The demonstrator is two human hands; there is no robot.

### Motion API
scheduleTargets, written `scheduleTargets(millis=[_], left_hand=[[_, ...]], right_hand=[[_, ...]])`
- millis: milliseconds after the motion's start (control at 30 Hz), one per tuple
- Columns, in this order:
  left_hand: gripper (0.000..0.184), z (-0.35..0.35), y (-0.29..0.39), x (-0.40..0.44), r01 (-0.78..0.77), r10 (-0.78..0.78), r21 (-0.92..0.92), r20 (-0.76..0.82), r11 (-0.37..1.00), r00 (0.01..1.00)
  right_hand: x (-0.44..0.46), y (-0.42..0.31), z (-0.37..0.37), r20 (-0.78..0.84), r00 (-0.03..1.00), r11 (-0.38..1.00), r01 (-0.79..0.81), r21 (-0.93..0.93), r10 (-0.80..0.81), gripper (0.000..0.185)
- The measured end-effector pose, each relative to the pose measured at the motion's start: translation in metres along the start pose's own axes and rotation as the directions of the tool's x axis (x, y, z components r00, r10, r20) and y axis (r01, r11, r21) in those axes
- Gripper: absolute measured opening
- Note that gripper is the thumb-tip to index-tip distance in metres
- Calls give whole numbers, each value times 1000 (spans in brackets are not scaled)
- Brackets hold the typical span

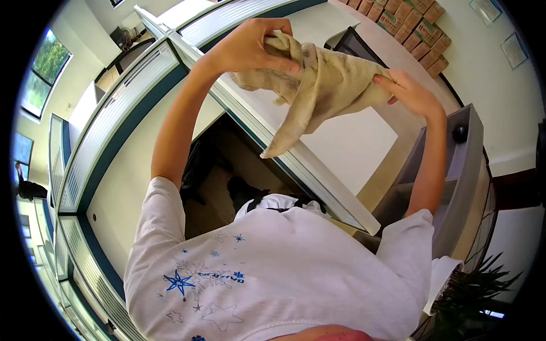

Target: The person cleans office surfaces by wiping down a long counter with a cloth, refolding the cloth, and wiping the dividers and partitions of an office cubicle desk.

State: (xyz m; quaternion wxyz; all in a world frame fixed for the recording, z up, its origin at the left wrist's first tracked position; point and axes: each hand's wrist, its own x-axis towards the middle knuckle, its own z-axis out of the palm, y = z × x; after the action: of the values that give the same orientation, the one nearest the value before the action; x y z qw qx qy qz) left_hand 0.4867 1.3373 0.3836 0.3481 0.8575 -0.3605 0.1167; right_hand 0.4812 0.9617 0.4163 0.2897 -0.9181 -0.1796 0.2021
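A beige, grey-stained cleaning rag (335, 85) is stretched between my two hands in the head view, above a partition and a desk. My left hand (250, 48) grips its bunched left end, thumb in front and fingers behind. At the other end, my right hand (412, 94) pinches the rag's edge between thumb and fingers. One loose corner of the rag hangs down toward the partition top (296, 167). Part of my left fingers is hidden by the folds.
Cubicle partitions (125, 108) curve away on the left. A grey shelf unit (455, 165) stands at the right, with a potted plant (472, 290) below it. Stacked brown packages (409, 25) line the back wall. A mesh-backed chair (358, 45) is behind the rag.
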Motion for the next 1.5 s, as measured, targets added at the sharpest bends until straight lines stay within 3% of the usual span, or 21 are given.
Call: scheduleTargets(millis=[33,133,233,267,367,400,467,500,567,633,667,767,833,900,1000,1067,1167,1200,1300,1400,1500], left_hand=[[52,0,1,0,-50,50,29,28,998,998],[47,-2,21,2,91,-119,462,31,882,992],[47,0,-1,3,107,-47,680,-106,726,993],[47,-2,-11,5,102,15,716,-155,691,988],[49,-18,-2,15,199,4,579,-329,791,944],[46,-21,3,19,185,77,593,-388,783,919],[21,-25,34,24,183,77,521,-438,834,896],[18,-25,44,26,182,76,484,-465,856,882],[12,-30,42,37,182,141,497,-544,848,827],[19,-37,52,35,345,-34,474,-549,810,835],[22,-40,48,31,358,19,562,-555,745,832],[40,-44,24,-4,420,33,716,-524,557,851],[35,-67,6,-39,484,-96,733,-504,479,859],[29,-86,-32,-82,443,-14,712,-520,545,854],[25,-96,-42,-118,443,-190,623,-431,644,882],[32,-97,-19,-120,482,-453,609,-216,630,865],[39,-82,-29,-116,339,-301,536,-160,773,940],[58,-83,-8,-102,458,-492,506,-75,731,868],[84,-59,-16,-76,53,-49,74,-49,996,998],[110,-20,18,-40,23,-101,-574,-105,818,989],[104,20,33,-10,12,-196,-677,-195,736,961]], right_hand=[[0,-8,-3,13,997,995,-80,-62,81,41],[31,31,-6,-8,995,978,103,179,-104,32],[59,51,10,-173,889,889,444,109,-423,24],[75,61,17,-261,825,817,551,171,-501,51],[117,66,74,-568,700,515,709,482,-432,85],[136,65,88,-370,880,571,475,670,-298,98],[156,53,138,-128,940,581,298,757,-316,114],[147,39,173,-123,874,559,403,724,-471,116],[143,3,199,84,931,790,250,560,-355,121],[125,-34,214,-66,935,776,328,538,-349,114],[126,-43,217,-114,936,878,353,324,-334,93],[139,-42,182,210,863,866,382,323,-459,70],[129,-47,146,126,837,824,480,302,-533,60],[126,-33,115,-98,764,757,646,98,-638,52],[107,-56,56,-95,848,824,530,201,-522,77],[105,-70,32,-219,703,706,704,78,-676,80],[87,-115,5,-213,584,605,795,-41,-783,80],[79,-130,-3,-189,621,631,776,9,-761,80],[63,-166,-13,-151,647,636,763,120,-748,75],[57,-188,-18,-161,540,536,841,69,-826,62],[54,-186,-28,-119,621,612,784,107,-775,60]])
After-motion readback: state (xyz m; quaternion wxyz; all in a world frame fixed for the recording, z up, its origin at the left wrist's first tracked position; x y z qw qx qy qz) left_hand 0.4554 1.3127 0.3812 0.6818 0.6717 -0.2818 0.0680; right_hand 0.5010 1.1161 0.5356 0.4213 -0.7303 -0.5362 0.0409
